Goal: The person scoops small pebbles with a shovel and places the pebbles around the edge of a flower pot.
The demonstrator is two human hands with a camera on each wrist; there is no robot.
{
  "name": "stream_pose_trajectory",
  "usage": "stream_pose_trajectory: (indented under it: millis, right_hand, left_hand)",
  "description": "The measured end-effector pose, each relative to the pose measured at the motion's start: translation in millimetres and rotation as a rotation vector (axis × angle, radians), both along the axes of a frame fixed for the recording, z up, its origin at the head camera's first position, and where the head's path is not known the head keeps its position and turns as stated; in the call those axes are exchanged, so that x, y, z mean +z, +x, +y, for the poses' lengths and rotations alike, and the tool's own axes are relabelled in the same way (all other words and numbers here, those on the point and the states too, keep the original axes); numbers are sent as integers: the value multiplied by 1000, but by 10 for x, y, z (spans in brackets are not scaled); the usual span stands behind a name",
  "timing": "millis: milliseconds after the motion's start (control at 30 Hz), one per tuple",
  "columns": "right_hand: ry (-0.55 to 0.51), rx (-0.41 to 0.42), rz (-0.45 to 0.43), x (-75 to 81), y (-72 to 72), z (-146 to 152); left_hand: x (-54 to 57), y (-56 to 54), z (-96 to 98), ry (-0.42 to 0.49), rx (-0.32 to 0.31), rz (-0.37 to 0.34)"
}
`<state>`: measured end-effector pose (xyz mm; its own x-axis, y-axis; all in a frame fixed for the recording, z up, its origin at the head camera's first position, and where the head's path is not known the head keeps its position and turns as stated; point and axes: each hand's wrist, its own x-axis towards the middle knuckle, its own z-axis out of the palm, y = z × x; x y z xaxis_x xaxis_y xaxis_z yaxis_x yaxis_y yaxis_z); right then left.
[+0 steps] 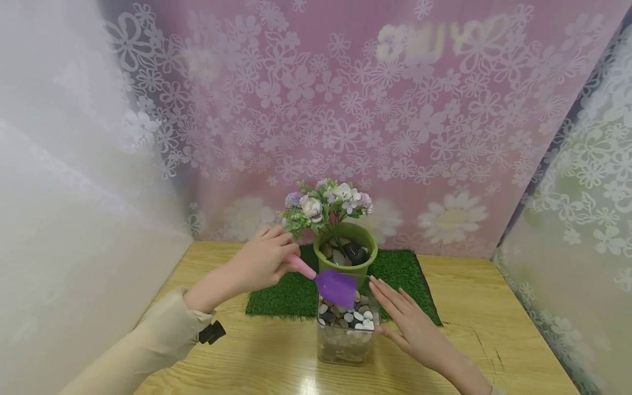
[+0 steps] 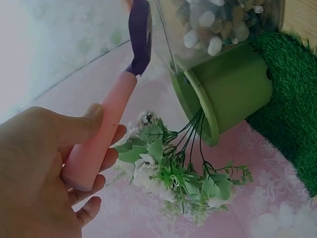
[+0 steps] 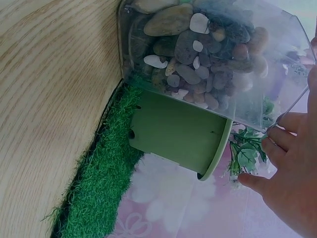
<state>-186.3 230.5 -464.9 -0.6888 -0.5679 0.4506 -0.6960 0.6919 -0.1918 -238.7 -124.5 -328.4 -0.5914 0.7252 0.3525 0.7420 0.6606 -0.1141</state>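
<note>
Left hand [image 1: 261, 259] curls round shovel [image 1: 337, 288]; straight-fingered right hand [image 1: 413, 323] touches container [image 1: 344, 349]

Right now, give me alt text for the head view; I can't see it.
The left hand holds a purple shovel by its pink handle over a clear container of pebbles; the right hand touches the container. Behind, a green pot of flowers stands on a green mat.

The wooden table [image 1: 257, 351] bears turf [image 1: 402, 271] and a clear container [image 1: 343, 350].

Small curtained-off space, pink floral backdrop [image 1: 336, 126], pale sheets [image 1: 84, 192] on 2 sides, wood-grain tabletop [image 1: 247, 351]
</note>
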Motion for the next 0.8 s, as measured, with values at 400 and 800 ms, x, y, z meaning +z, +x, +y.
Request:
stream_pose_trajectory:
  millis: [400, 800]
  right_hand:
    - [12, -25, -33, -5, 18, 2]
    - [6, -25, -44, -7, 10, -2]
  left_hand:
    - [-266, -27, 270, -123, -115, 130]
    - [-285, -33, 301, -116, -105, 204]
